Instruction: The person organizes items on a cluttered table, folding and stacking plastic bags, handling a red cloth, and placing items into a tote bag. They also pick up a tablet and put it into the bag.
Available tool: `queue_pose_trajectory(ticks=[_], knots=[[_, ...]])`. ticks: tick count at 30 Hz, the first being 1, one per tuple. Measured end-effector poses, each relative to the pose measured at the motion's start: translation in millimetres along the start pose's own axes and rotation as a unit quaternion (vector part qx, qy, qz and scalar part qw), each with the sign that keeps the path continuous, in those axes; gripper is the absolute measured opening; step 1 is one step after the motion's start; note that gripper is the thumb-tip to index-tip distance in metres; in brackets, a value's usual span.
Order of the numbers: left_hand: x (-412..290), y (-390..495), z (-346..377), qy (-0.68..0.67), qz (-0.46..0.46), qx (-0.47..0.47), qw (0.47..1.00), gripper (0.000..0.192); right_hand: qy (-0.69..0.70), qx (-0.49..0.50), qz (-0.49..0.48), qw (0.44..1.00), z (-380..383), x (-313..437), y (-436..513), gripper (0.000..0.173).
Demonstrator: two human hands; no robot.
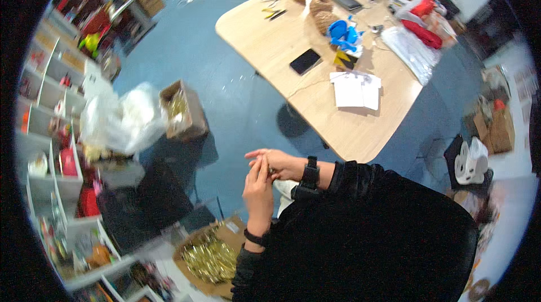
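Observation:
My left hand [257,192] and my right hand [277,163] meet in front of my body, above the blue floor. The fingertips of my left hand lie against the palm side and fingers of my right. A small dark spot shows between them, and I cannot tell whether it is a held thing. One finger of my right hand points out to the left. A black band [255,238] circles my left wrist, and a black strapped device [311,173] sits on my right wrist.
A wooden table [262,44] carries a phone [305,61], white paper pieces [356,90], twine balls [323,14], pliers [270,13] and blue ribbon [344,33]. Cardboard boxes [192,116] [230,234] hold gold tinsel-like material. White shelving [46,111] lines the left; a plastic bag [127,120] stands nearby.

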State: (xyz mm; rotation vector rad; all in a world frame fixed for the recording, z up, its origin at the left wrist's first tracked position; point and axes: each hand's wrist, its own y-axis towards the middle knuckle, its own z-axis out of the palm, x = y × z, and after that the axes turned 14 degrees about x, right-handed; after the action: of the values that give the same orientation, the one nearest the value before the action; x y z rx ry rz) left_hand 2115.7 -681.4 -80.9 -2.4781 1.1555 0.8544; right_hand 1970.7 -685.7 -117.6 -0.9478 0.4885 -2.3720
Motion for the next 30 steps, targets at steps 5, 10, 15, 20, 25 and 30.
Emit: queue_pose_trajectory(ticks=[5, 10, 15, 20, 25, 30], knots=[[63, 65, -44, 0.007, -0.01, 0.035, 0.999, 0.047, 0.141, 0.051, -0.046, 0.988, -1, 43, 80, 0.038], [128, 139, -89, 0.007, -0.047, 0.049, 0.998, 0.036, 0.172, 0.062, -0.031, 0.983, 8, 103, 168, 0.052], [221, 210, -114, -0.22, -0.119, 0.03, 0.968, 0.028, -0.039, 0.053, 0.056, 0.996, -12, 158, 223, 0.068], [380, 235, -102, -0.466, -0.263, 0.02, 0.845, 0.026, -0.045, 0.015, -0.023, 0.999, -58, 201, 225, 0.05], [521, 255, -97, -0.493, -0.387, 0.023, 0.779, 0.017, 0.132, -0.124, -0.092, 0.979, -71, 211, 215, 0.039], [654, 319, -119, -0.428, -0.433, -0.007, 0.793, 0.019, 0.149, -0.235, -0.139, 0.95, -42, 193, 233, 0.035]])
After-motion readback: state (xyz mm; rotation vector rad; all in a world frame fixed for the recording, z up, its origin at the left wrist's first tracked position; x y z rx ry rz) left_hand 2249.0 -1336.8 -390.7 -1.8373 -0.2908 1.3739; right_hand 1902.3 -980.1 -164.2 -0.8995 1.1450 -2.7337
